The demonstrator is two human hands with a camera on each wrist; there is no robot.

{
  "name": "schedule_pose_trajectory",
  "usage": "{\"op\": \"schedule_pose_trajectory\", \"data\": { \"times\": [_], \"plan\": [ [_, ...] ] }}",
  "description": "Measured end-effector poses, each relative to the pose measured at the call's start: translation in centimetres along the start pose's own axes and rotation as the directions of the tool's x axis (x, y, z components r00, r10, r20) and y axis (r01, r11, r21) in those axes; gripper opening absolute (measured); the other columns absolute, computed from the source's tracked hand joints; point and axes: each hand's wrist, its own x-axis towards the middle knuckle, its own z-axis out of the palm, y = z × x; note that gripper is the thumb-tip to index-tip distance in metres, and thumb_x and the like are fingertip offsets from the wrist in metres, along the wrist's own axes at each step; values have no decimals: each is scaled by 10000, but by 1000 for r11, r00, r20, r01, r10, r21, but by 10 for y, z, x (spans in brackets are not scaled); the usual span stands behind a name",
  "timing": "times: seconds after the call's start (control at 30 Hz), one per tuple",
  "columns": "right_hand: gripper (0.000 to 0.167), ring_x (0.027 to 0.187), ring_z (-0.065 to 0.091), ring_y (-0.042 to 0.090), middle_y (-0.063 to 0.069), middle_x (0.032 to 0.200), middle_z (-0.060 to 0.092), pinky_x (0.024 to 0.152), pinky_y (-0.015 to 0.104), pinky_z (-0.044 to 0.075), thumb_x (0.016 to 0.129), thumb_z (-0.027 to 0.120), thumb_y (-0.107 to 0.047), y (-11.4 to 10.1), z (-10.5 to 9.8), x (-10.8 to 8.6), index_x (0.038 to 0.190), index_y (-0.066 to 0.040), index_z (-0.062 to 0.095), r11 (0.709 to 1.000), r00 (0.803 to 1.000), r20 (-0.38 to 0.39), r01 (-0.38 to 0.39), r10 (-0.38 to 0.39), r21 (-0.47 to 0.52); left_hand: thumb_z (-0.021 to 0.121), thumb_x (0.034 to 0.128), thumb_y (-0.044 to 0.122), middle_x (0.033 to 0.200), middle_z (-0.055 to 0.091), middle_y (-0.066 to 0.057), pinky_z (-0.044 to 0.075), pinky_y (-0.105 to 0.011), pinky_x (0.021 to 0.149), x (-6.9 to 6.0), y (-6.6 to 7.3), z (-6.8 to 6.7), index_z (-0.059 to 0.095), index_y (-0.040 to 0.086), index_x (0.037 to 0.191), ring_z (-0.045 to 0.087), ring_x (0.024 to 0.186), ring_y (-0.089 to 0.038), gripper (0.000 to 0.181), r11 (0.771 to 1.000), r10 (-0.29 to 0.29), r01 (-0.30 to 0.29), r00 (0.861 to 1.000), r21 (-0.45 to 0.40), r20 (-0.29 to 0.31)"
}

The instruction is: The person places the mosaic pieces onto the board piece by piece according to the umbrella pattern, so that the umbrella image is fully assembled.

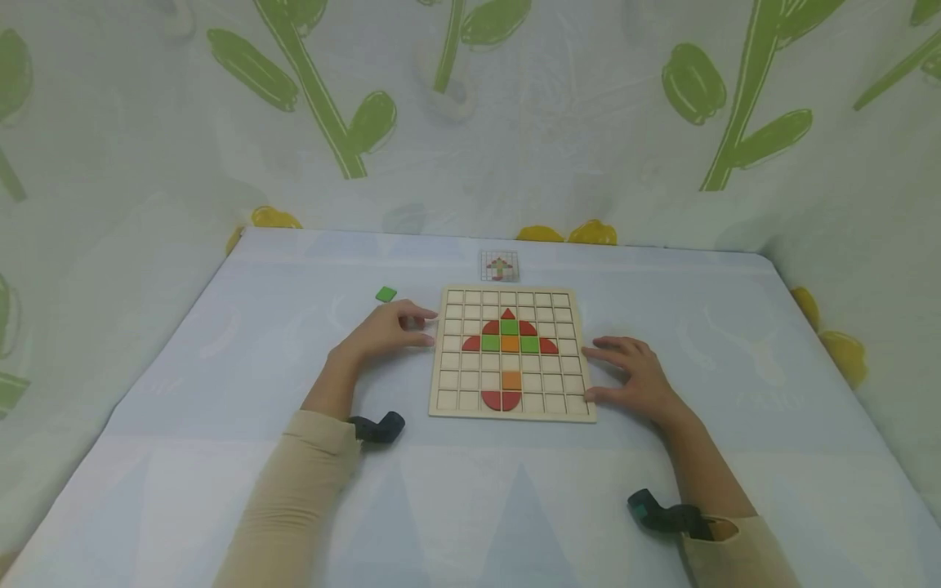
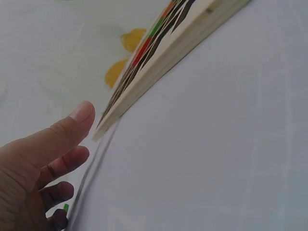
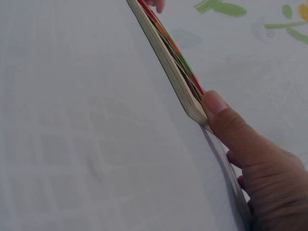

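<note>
A wooden grid board (image 1: 515, 417) lies flat on the table between the two hands. On it a red triangle (image 1: 508, 314) tops several red quarter-rounds, green squares (image 1: 509, 327) and two orange squares (image 1: 510, 344); a lower orange square (image 1: 510, 380) sits above two red quarter-rounds (image 1: 501, 400). My left hand (image 1: 388, 331) is beside the board's left edge, fingers loosely bent; its thumb (image 2: 83, 113) appears just apart from the wood. My right hand (image 1: 634, 377) touches the right edge with thumb (image 3: 215, 102) and fingertips, fingers spread. Neither hand holds a loose piece.
One green square piece (image 1: 385, 294) lies on the table beyond the left hand. Behind the board is a small pattern card (image 1: 499, 266) showing a similar figure. A leaf-printed curtain (image 1: 529, 131) rises along the table's back edge. Dark wrist devices (image 1: 378, 428) sit at both cuffs.
</note>
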Motion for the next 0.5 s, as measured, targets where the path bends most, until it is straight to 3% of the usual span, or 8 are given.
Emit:
{"op": "schedule_pose_trajectory", "data": {
  "times": [0.3, 0.5],
  "plan": [
    [653, 1246, 341, 398, 168, 1308, 503, 987, 608, 232, 659, 838, -302, 2, 1, -1, 1237, -85, 623, 1000, 1000, -11, 20, -20, 0, 789, 754, 314, 1134, 607, -73, 378, -358, 835, -10, -20, -18, 650, 136, 1211, 480, 970, -229, 509, 1000, -11, 12, 999, 14, -53],
    [651, 1246, 341, 404, 173, 1308, 505, 987, 611, 225, 660, 836, -298, 1, -1, -1, 1234, -79, 623, 1000, 1000, -12, 23, -23, 3, 779, 768, 314, 1116, 557, -99, 359, -359, 800, -12, -31, -28, 661, 133, 1192, 438, 943, -248, 476, 999, -35, 38, 996, 37, -86]
  ]
}}
